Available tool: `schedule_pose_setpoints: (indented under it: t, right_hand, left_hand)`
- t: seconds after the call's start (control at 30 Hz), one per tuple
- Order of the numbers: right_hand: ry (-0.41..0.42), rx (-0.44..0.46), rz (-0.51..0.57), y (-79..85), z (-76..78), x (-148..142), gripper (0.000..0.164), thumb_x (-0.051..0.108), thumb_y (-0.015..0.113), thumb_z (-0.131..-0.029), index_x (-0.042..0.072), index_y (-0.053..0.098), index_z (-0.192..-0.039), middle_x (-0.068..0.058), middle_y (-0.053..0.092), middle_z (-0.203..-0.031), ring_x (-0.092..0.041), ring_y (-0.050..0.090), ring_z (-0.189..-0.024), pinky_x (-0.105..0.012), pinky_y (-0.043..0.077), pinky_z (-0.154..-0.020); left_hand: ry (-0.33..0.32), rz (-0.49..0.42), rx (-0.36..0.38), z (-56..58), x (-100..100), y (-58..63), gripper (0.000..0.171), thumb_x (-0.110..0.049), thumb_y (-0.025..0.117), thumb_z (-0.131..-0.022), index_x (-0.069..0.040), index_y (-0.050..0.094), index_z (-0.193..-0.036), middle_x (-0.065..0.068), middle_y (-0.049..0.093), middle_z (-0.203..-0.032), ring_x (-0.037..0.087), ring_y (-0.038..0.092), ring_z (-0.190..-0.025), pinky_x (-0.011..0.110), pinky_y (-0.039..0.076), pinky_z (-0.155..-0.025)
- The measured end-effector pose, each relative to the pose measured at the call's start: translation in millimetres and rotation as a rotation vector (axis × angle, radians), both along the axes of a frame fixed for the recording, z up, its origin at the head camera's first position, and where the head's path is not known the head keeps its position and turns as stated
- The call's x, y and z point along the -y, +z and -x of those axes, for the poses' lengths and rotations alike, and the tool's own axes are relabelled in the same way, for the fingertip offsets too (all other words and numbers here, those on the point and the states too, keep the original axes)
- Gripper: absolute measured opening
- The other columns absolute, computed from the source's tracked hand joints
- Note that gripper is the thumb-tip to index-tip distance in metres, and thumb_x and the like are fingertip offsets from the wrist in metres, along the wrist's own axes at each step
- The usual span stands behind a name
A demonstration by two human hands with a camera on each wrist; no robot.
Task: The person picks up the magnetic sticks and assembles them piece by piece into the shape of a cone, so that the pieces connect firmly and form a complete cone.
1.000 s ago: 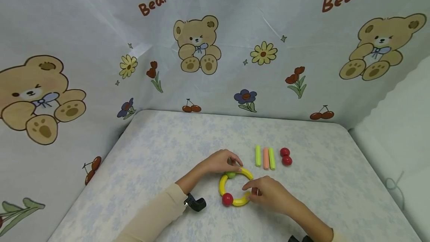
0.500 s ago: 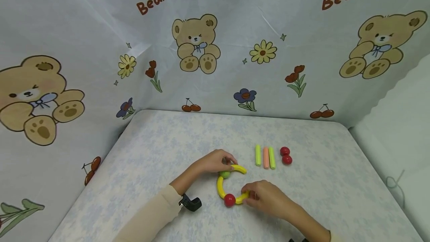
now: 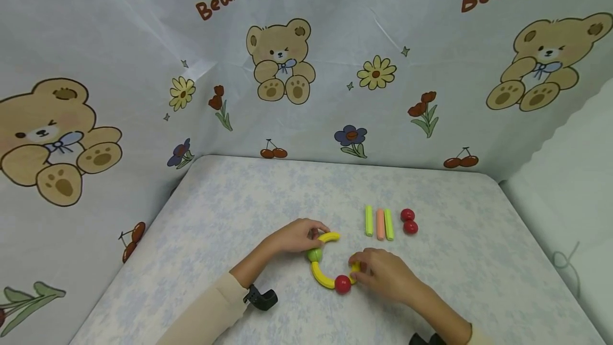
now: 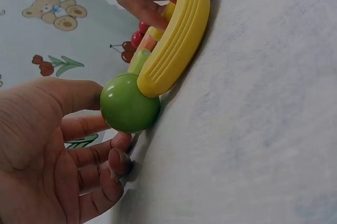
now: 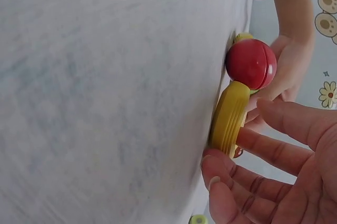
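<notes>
Fingers of our left hand (image 3: 298,236), seen in the head view, pinch a glossy yellow curved piece (image 3: 330,237) at its end, right beside a glossy green ball (image 3: 314,255). Our right hand (image 3: 386,274) grasps a second yellow curved piece (image 3: 355,268) between thumb and fingers. These belong to a C-shaped chain on a pale table with blue mottling (image 3: 249,196): from the green ball, a third yellow curved piece (image 3: 322,277) runs to a glossy red ball (image 3: 342,284), which touches the piece in our right hand. Beyond the chain we see a yellow-green stick (image 3: 369,221), an orange stick (image 3: 380,224) and another yellow-green stick (image 3: 389,224), then two red balls (image 3: 409,221) touching each other.

From the left wrist, we see our left thumb against the green ball, the index finger passing behind it; the pinched piece is hidden there. The third curved piece shows long grooves and meets a ball at each end.

From the right wrist, our index finger touches the second curved piece, and another fingertip lies at its free end. We cannot tell whether the thumb touches it there.
</notes>
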State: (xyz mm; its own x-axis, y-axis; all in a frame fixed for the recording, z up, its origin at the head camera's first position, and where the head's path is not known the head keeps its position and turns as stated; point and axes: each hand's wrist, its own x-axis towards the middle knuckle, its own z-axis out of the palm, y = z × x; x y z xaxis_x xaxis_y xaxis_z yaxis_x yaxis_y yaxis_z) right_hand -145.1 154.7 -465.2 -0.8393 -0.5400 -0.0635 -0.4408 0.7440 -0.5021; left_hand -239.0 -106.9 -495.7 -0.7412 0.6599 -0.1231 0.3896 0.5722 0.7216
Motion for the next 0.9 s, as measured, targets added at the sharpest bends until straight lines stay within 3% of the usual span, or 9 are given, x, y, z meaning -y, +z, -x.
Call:
schedule_pose_setpoints:
  t: [0.33, 0.63, 0.9]
  right_hand:
    - [-0.065, -0.002, -0.061, 0.9, 4.1, 4.4, 0.024, 0.026, 0.08, -0.088, 0.015, 0.076, -0.109, 0.011, 0.061, -0.084, -0.006, 0.05, -0.068, -0.024, 0.043, -0.056]
    - [-0.047, -0.015, -0.074, 2.3, 8.6, 3.5, 0.023, 0.025, 0.08, -0.088, 0.013, 0.077, -0.108, 0.004, 0.066, -0.091, -0.009, 0.051, -0.071, -0.026, 0.044, -0.057]
    - [-0.016, 0.096, 0.054, 14.3, 15.5, -13.7, 0.032, 0.037, 0.07, -0.097, 0.013, 0.077, -0.117, 0.001, 0.072, -0.102, -0.008, 0.054, -0.067, -0.026, 0.047, -0.056]
  left_hand:
    - [0.022, 0.008, -0.012, -13.1, 3.1, 1.1, 0.032, -0.018, 0.07, -0.096, -0.009, 0.069, -0.127, -0.007, 0.062, -0.08, 0.004, 0.048, -0.062, 0.02, 0.04, -0.056]
    - [0.032, 0.003, 0.018, -17.3, 5.6, 3.5, 0.033, -0.024, 0.071, -0.096, -0.011, 0.069, -0.127, -0.006, 0.063, -0.081, 0.005, 0.051, -0.06, 0.021, 0.042, -0.054]
    - [0.068, -0.038, -0.021, -12.0, 0.0, 0.0, 0.028, -0.03, 0.071, -0.097, -0.013, 0.072, -0.119, -0.004, 0.063, -0.073, 0.006, 0.049, -0.056, 0.021, 0.04, -0.053]
